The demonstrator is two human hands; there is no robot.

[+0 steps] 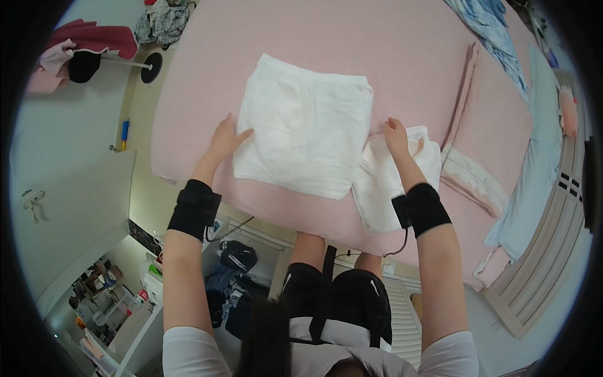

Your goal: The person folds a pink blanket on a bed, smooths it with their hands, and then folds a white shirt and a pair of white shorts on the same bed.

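A white garment with a gathered, waistband-like upper edge (301,125) lies spread flat on the pink bed, its fabric slightly wrinkled. At its left edge rests my left hand (227,138), fingers apart and the thumb lying over the cloth's border. My right hand (395,137) is beyond the garment's right edge, fingers curled in with nothing visible in them. Beneath my right wrist lies a second white garment (377,182), loosely folded and partly covered by my forearm. Black bands with cables wrap both forearms.
The pink bed sheet (201,75) extends all round the garments. Pink pillows (483,144) and a light blue pillow (534,163) line the right side, near a slatted headboard (546,245). An open drawer with dark clothes (235,276) is below the bed edge. A clothes stand (151,66) stands left.
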